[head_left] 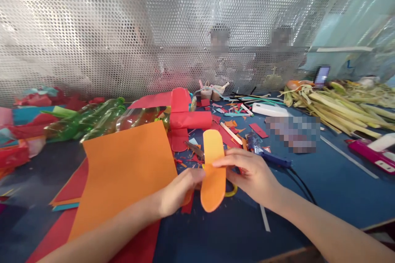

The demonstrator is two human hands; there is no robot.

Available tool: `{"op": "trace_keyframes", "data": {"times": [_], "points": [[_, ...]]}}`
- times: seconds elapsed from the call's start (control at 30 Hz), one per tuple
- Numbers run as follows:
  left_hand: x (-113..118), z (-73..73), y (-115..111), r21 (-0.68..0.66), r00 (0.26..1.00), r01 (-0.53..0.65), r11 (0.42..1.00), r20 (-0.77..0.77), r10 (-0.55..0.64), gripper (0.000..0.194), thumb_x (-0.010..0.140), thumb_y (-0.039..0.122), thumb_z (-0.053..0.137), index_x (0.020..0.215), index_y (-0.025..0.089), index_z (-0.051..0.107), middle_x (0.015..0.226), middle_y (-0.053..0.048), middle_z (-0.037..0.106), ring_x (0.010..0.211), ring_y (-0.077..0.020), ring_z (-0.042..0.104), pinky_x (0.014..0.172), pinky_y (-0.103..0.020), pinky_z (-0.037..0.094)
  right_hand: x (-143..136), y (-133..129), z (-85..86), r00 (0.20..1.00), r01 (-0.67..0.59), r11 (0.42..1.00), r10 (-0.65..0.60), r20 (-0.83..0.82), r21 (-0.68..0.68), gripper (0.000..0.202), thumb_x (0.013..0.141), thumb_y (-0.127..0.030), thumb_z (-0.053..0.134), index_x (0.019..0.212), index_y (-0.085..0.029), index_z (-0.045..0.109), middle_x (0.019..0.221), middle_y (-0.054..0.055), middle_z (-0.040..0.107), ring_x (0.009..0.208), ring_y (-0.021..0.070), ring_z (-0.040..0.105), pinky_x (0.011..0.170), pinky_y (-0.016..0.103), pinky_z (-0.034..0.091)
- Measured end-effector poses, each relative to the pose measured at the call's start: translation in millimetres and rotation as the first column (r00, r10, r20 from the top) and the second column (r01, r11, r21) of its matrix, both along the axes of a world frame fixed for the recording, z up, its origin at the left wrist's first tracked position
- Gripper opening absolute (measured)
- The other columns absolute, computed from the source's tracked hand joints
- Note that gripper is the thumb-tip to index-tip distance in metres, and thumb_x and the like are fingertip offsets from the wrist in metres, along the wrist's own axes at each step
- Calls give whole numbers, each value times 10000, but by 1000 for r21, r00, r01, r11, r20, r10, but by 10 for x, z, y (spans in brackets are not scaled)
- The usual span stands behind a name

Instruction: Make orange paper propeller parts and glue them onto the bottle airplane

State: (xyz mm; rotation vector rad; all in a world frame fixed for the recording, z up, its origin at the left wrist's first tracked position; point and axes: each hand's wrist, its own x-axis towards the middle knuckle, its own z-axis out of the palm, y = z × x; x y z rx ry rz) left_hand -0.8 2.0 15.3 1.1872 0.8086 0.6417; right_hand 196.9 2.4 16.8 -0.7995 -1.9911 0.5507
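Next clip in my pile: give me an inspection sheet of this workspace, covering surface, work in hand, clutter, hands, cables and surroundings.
Surface: blue tabletop, bare near the front edge.
Work in hand: orange paper strip with rounded ends.
Clutter: large orange sheet over red paper; green bottles; scattered paper scraps; plant stalks.
Hands: left hand and right hand both on the strip.
Cables: black cable from a blue tool.
Surroundings: perforated see-through sheeting behind the table.
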Motion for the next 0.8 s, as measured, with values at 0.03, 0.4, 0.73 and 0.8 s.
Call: {"op": "trace_keyframes", "data": {"times": [0.03, 0.4, 0.73, 0.8], "points": [[20, -16, 19, -4, 997, -7, 1000, 70, 7, 365, 824, 473, 484, 765, 179, 690, 715, -55, 692, 666, -204, 630, 650, -292, 490, 6, 10, 7, 999, 9, 1000, -10, -32, -28, 246, 850, -82, 548, 956, -247, 698, 921, 45, 682, 805, 156, 658, 713, 262, 535], [63, -34, 147, 111, 971, -238, 965, 58, 233, 185, 719, 339, 738, 705, 156, 709, 617, -14, 677, 580, -129, 615, 606, -223, 494, -36, 99, -94, 986, 23, 936, -80, -149, -350, 117, 822, -313, 645, 834, -197, 639, 864, 35, 632, 762, 150, 630, 666, 250, 535], [33, -49, 136, 74, 978, -175, 982, 130, 164, 363, 769, 450, 675, 929, 128, 725, 931, -145, 749, 872, -282, 709, 836, -373, 529, -39, 140, -99, 975, 8, 880, -111, -190, -475, 161, 813, -319, 625, 804, -196, 521, 812, 7, 587, 739, 137, 618, 669, 250, 550], [24, -48, 139, 84, 977, -158, 984, 160, 143, 449, 735, 513, 694, 970, 131, 719, 991, -150, 740, 935, -301, 696, 865, -386, 521, -37, 138, -87, 973, -6, 869, -110, -205, -495, 166, 808, -322, 623, 799, -197, 514, 816, 6, 583, 753, 141, 623, 683, 258, 549]]}}
